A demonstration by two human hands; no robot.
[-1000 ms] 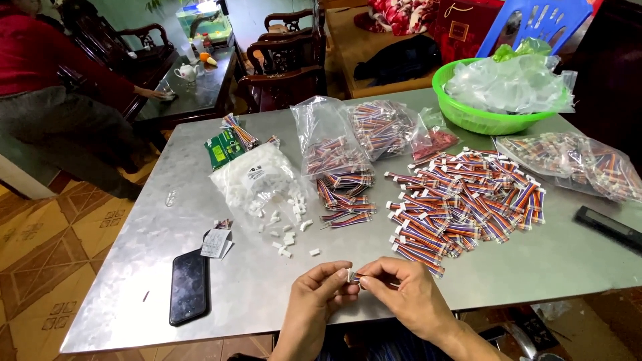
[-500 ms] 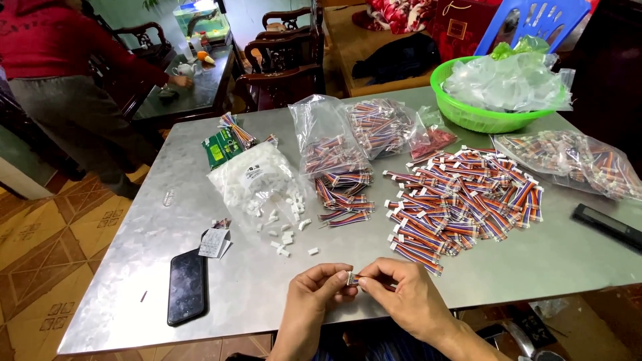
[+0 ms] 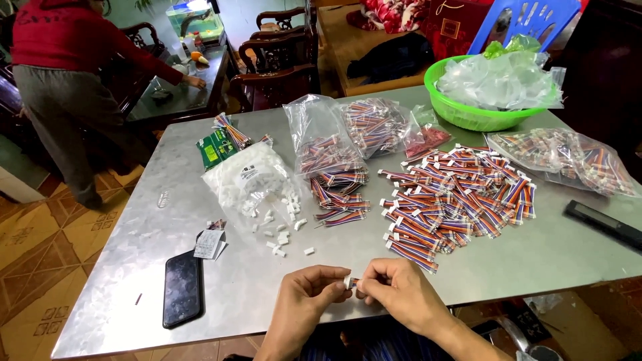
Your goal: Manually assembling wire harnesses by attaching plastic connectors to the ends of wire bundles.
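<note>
My left hand (image 3: 309, 294) and my right hand (image 3: 399, 292) meet at the near edge of a metal table (image 3: 134, 267). Between the fingertips of both hands sits a small white connector (image 3: 348, 283) on a short coloured wire piece. Just ahead lies a big pile of striped ribbon cables (image 3: 458, 197), and a smaller pile of cables (image 3: 340, 197) spills from a clear bag (image 3: 321, 137). Loose white connectors (image 3: 281, 230) lie scattered below an open bag of white connectors (image 3: 247, 177).
A black phone (image 3: 182, 289) and a paper tag (image 3: 208, 244) lie at the left. A green basket (image 3: 461, 113) of plastic bags stands far right, with more cable bags (image 3: 568, 160) and a black remote (image 3: 605, 224). A person in red (image 3: 73, 73) stands by another table.
My hands stay together at the table edge, hardly moving. The person in red has stood up and shifted along the far table.
</note>
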